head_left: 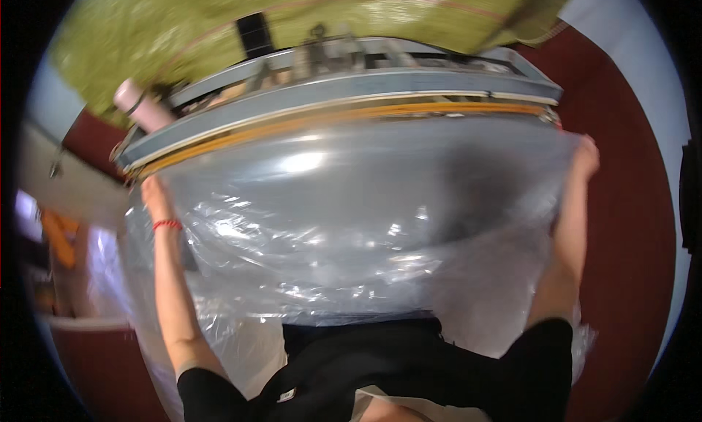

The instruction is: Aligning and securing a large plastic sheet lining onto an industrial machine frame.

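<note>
A large sheet of clear plastic film (351, 225) is stretched wide in front of me, crinkled and shiny. My left hand (152, 192), with a red band at the wrist, grips its left edge. On the far right, my right hand (587, 157) grips the other edge at about the same height. The film's top edge lies against the long grey machine bar (344, 93), which has an orange strip (351, 117) along its front. The film drapes down over my black clothing.
A pink bottle (135, 100) stands at the machine's left end. Green woven sacking (219, 20) hangs behind the machine. A dark red floor (629, 239) lies to the right. Blurred orange items (58, 236) sit at far left.
</note>
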{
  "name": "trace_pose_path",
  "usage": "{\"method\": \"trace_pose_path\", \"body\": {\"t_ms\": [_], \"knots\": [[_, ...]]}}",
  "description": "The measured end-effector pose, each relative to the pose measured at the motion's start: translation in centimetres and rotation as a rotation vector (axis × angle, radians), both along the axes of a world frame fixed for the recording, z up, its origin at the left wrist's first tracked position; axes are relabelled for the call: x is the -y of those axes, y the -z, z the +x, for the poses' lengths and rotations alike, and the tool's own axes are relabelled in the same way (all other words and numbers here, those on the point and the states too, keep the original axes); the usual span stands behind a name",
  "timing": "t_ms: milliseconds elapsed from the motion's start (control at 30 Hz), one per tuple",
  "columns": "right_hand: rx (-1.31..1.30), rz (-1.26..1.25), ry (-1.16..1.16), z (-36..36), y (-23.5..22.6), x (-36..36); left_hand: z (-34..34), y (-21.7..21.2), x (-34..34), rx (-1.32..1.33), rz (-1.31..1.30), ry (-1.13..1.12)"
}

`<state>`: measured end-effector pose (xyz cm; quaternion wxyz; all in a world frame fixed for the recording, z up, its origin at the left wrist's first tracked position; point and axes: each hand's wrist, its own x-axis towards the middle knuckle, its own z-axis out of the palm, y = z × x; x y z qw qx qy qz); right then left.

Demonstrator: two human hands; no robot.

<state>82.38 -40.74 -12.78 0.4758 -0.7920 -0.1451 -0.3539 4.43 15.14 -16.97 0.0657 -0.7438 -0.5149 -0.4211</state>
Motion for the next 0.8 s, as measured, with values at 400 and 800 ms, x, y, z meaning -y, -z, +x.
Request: {"method": "trace_pose_path", "body": {"t_ms": [400, 800], "knots": [[-0.122, 0.186, -0.215, 3.2, 5.8, -9.9, 2.2, 4.2, -9.1, 0.797, -0.239, 0.23], [-0.165, 0.219, -0.043, 5.1, 5.1, -8.1, 3.7, 2.0, -7.0, 0.886, -0.351, 0.062]]}}
